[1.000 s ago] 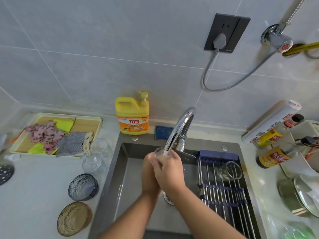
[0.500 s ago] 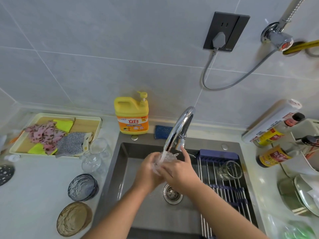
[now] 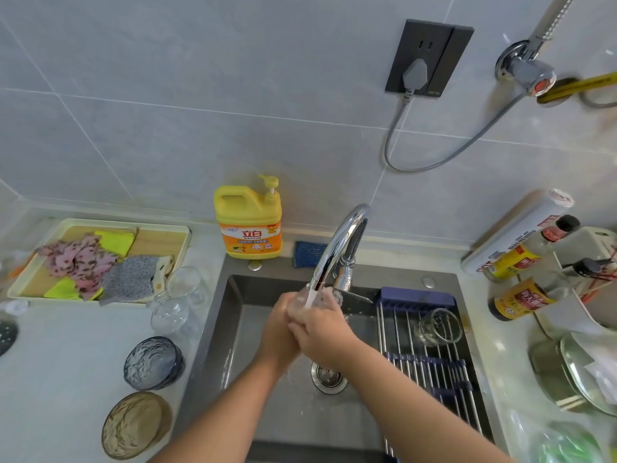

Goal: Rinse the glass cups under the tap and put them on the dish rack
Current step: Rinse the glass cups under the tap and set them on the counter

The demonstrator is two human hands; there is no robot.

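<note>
Both hands meet over the sink point(image 3: 240, 332), just under the spout of the tap point(image 3: 340, 242). Between them sits a glass cup point(image 3: 321, 296), mostly hidden by fingers and blurred by the stream of water falling onto it. The left hand point(image 3: 279, 324) wraps it from the left with a closed grip. The right hand point(image 3: 323, 333) curls over it from the right and front, its grip likewise closed round the glass, and the two hands touch each other. A second cup point(image 3: 438, 327) lies on its side on the dish rack point(image 3: 430, 367), which spans the right part of the sink. On the worktop point(image 3: 66, 362) left of the sink stand more clear glasses point(image 3: 182, 295), near a blue-grey bowl point(image 3: 152, 362) and a brownish bowl point(image 3: 135, 424). A yellow detergent bottle point(image 3: 248, 225) stands against the wall behind the sink.
</note>
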